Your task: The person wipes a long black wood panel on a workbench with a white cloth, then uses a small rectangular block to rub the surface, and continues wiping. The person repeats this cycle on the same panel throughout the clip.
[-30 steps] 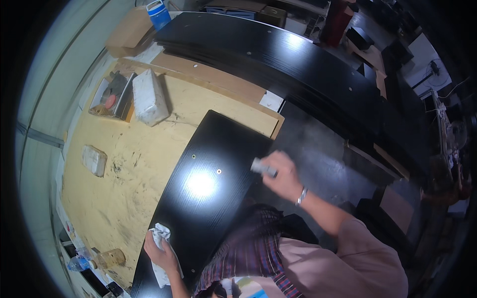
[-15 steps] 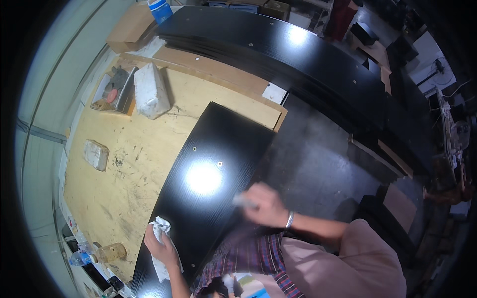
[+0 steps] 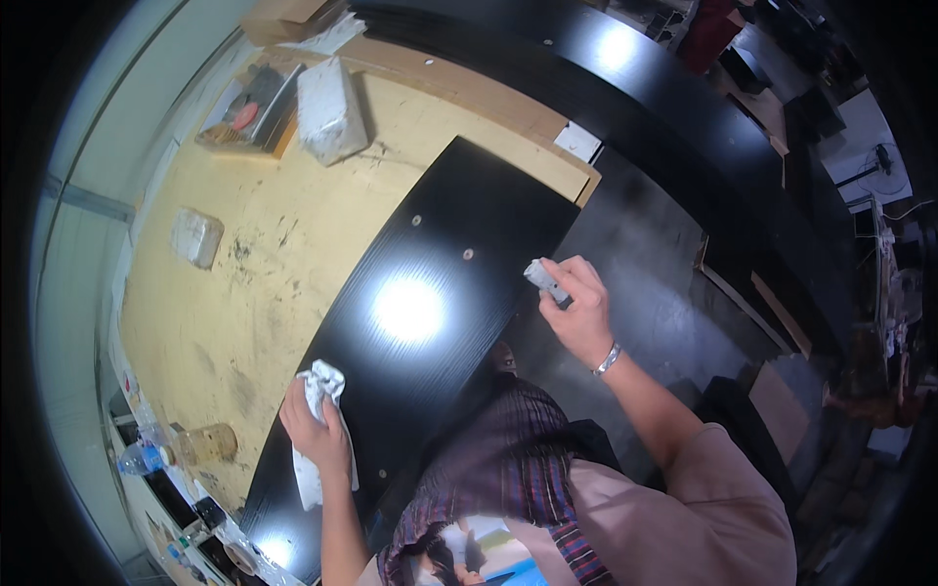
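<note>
A long black wood-grain panel (image 3: 391,381) with a slightly curved left edge and several small holes lies on the yellowish worktable (image 3: 283,303). At the panel's near left edge, my left hand (image 3: 318,430) is closed around a crumpled white cloth (image 3: 324,379), which hangs down beside the fingers. My right hand (image 3: 584,317) pinches a small greyish-white block (image 3: 544,279) between thumb and fingers. It is at the panel's right edge, over the dark floor; whether the block touches that edge I cannot tell.
Beyond the table, more black panels (image 3: 625,88) are stacked. A wrapped white block (image 3: 329,112) stands beside an open box (image 3: 249,112) of odds and ends; a smaller wrapped block (image 3: 197,237) lies nearer. Bottles (image 3: 205,444) lie at the left edge.
My right hand has moved farther away along the panel's right edge with the small block. My left hand keeps the cloth at the left edge. The whole view has shifted.
</note>
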Demonstrator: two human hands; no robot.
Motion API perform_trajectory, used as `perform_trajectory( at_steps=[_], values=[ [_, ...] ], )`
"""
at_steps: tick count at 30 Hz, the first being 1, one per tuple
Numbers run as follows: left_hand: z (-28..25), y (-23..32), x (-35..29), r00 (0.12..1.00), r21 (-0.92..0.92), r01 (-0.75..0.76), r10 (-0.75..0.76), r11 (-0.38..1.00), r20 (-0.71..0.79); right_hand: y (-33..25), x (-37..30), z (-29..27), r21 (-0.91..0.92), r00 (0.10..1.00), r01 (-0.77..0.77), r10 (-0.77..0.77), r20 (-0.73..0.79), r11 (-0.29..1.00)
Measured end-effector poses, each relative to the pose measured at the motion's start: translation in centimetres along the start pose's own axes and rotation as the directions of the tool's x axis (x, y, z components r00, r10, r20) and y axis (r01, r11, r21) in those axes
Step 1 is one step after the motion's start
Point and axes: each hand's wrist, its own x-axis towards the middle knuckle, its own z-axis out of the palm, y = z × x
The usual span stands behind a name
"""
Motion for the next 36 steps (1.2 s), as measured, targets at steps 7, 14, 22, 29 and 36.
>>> perform_trajectory(
  at_steps=[7, 14, 22, 29, 36],
  values=[
    [-5.9, -8.1, -3.4, 0.992, -0.148, 0.048, -0.030, 0.988, 0.122, -9.0, -9.6, 4.4, 0.046, 0.989, 0.096, -0.100, 0.112, 0.994],
    [-13.9, -26.7, -10.7, 0.971, -0.058, 0.241, -0.241, 0.969, 0.003, -20.7, -21.9, 10.8, 0.081, 0.972, 0.172, -0.182, 0.151, 0.982],
    [-14.5, -29.0, -12.4, 0.984, -0.022, 0.062, -0.065, 0.998, -0.163, -33.3, -35.0, 18.0, 0.163, 0.875, 0.361, -0.394, 0.282, 0.918],
    [-14.6, -29.0, -12.7, 0.986, -0.014, 0.070, -0.071, 0.997, -0.152, -41.5, -41.7, 22.2, 0.308, 0.592, 0.587, -0.657, 0.468, 0.749],
    [-15.0, -28.9, -12.7, 0.989, -0.025, 0.106, -0.108, 0.994, -0.106, -47.5, -46.3, 26.1, 0.452, 0.325, 0.738, -0.851, 0.411, 0.501]
  ],
)
